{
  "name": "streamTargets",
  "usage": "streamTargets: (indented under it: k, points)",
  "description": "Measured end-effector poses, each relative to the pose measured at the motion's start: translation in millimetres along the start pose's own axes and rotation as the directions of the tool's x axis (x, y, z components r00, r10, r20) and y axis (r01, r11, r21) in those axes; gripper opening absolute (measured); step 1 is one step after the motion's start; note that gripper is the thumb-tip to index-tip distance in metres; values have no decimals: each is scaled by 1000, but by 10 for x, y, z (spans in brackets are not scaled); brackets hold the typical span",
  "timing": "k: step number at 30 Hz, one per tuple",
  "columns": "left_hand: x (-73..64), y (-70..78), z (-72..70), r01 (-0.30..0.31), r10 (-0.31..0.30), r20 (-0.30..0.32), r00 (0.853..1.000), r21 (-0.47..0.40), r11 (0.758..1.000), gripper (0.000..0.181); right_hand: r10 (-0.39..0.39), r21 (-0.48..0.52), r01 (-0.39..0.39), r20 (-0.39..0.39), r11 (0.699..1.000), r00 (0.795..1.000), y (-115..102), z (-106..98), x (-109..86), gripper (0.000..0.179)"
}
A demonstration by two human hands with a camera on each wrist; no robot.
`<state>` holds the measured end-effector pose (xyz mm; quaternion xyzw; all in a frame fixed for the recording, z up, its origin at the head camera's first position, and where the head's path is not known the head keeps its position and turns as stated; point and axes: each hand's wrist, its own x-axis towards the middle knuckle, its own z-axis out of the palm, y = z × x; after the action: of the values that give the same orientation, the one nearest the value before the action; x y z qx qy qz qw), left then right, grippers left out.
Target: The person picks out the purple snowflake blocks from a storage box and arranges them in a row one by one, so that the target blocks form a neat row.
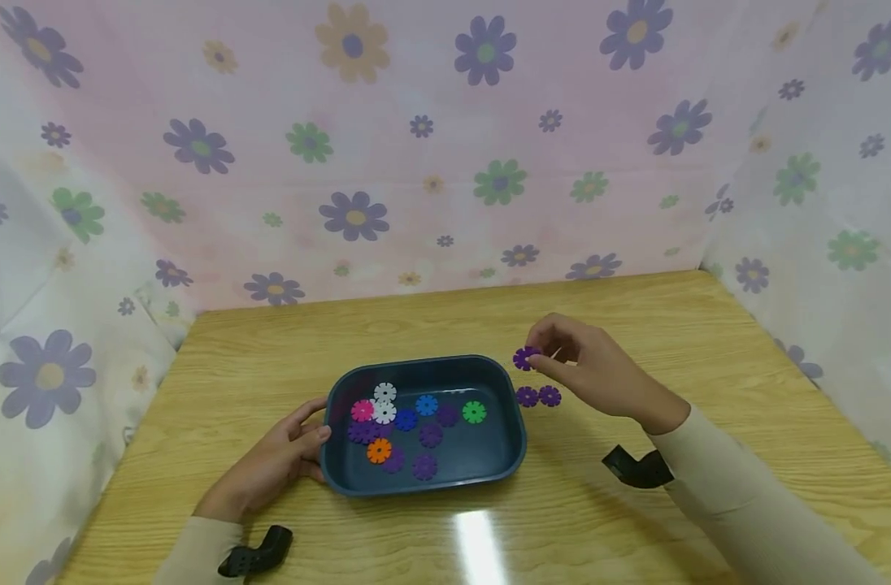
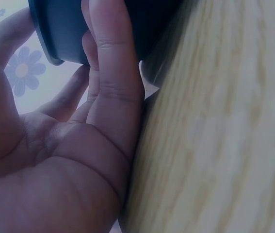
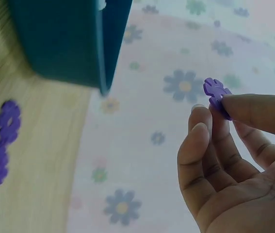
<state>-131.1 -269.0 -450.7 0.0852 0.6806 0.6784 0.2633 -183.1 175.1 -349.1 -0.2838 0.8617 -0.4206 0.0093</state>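
Observation:
My right hand (image 1: 588, 366) pinches a purple notched plastic disc (image 3: 217, 93) between thumb and fingertips, raised just beyond the tray's right end. Below it, two purple discs (image 1: 538, 396) lie joined edge to edge on the table beside the tray. At the left end of the dark blue tray (image 1: 482, 479), my left hand (image 1: 288, 447) grips the wall, thumb at the rim. Its fingers (image 2: 113, 63) lie along the outer side in the left wrist view. Inside the tray are several loose discs, including a green one (image 1: 474, 412), an orange one (image 1: 379, 450) and a pink one (image 1: 362, 410).
The wood-grain table (image 1: 431, 325) runs back to a flowered cloth backdrop (image 1: 416, 162), which also rises at both sides. A black wrist mount (image 1: 639, 469) sticks out from the right sleeve, and another (image 1: 258, 554) from the left.

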Motion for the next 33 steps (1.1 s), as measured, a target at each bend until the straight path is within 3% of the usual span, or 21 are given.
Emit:
streamTargets:
  k: [7, 16, 25, 33]
  points:
    - [-1, -14, -25, -12, 12, 20, 1000, -8, 1000, 62, 98, 51, -97, -13, 994, 995, 315, -102, -102, 8]
    - [-10, 24, -22, -30, 31, 35, 999, -15, 999, 60, 234, 53, -238, 69, 970, 970, 689, -204, -150, 13]
    - [-28, 22, -26, -3, 3, 21, 1000, -11, 1000, 62, 304, 93, -327, 198, 941, 932, 1034, -187, -164, 13]
    - [-7, 17, -20, -6, 6, 31, 1000, -13, 1000, 63, 333, 31, -351, 247, 936, 910, 1216, -139, -187, 8]
